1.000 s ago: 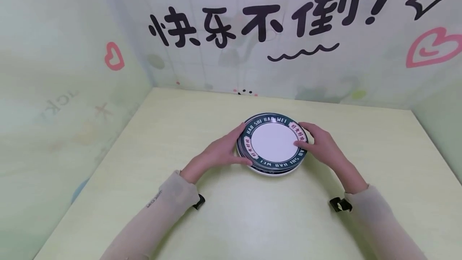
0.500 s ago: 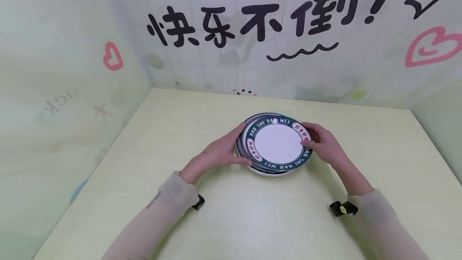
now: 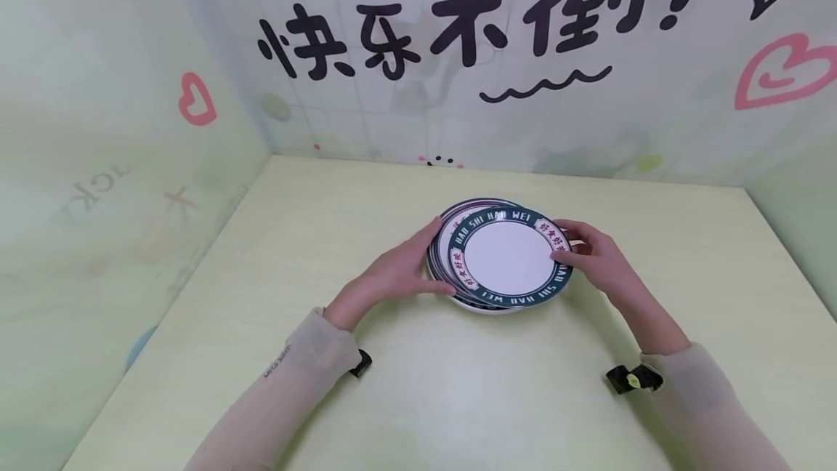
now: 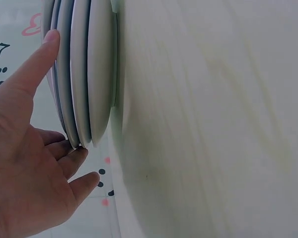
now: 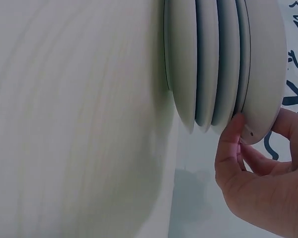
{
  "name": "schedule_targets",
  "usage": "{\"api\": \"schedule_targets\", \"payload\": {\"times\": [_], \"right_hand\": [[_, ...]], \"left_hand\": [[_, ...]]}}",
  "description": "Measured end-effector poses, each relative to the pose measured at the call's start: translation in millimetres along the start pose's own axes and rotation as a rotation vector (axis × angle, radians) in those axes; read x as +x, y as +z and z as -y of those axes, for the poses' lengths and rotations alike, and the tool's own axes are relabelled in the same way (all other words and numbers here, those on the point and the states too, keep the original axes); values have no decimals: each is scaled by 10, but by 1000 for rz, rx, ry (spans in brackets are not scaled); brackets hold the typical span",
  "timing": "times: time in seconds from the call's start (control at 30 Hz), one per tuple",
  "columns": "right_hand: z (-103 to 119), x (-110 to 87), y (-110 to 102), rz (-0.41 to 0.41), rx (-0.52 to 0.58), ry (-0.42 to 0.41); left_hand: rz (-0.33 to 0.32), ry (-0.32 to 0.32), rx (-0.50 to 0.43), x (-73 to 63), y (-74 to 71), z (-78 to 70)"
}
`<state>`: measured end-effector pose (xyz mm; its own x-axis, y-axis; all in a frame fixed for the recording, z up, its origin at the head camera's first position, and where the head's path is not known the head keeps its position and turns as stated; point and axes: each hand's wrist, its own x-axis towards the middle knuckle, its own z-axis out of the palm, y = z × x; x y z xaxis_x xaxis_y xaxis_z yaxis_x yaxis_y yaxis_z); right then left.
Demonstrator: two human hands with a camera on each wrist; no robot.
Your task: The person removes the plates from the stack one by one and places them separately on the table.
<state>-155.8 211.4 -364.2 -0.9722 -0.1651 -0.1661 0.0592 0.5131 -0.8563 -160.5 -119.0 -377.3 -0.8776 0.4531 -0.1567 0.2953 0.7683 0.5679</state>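
Observation:
A stack of round plates [image 4: 100, 74] stands on the table, each with a printed rim. The top plate [image 3: 510, 259], white with a dark green lettered band, sits shifted right and overhangs the plates below. My right hand [image 3: 598, 262] pinches its right edge, thumb on the upper face and fingers beneath. In the right wrist view this plate [image 5: 265, 59] tilts away from the others at its gripped edge. My left hand [image 3: 402, 271] holds the stack's left side, thumb toward the front and fingers toward the back, against the rims.
The pale yellow table [image 3: 418, 391] runs back to a printed wall [image 3: 366, 122] with black characters. Side walls [image 3: 98, 238] close it in at left and right. Black straps [image 3: 633, 378] circle both wrists near the sleeves.
The right hand has moved right, drawing the top plate sideways off the stack, so more of the plates beneath shows at left. The left hand has stayed at the stack's left side.

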Motion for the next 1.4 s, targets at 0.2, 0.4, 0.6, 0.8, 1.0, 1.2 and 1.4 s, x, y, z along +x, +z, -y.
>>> {"api": "schedule_targets", "payload": {"times": [0.2,0.4,0.6,0.8,1.0,1.2,1.4], "right_hand": [[-14,-7,-52,37,86,20],[-25,-17,-115,63,144,79],[-43,-39,-183,110,222,93],[-48,-71,-246,155,296,116],[-34,-77,-278,149,325,90],[-21,-76,-296,118,358,89],[-25,-102,-326,72,405,95]], "left_hand": [[4,-1,2,20,-21,-7],[1,8,-2,43,-23,-12],[4,9,-10,58,-16,-25],[10,10,-11,57,3,-18],[10,5,2,42,-5,-30],[-1,-1,16,43,-12,-34],[4,-12,15,23,4,-14]]}}
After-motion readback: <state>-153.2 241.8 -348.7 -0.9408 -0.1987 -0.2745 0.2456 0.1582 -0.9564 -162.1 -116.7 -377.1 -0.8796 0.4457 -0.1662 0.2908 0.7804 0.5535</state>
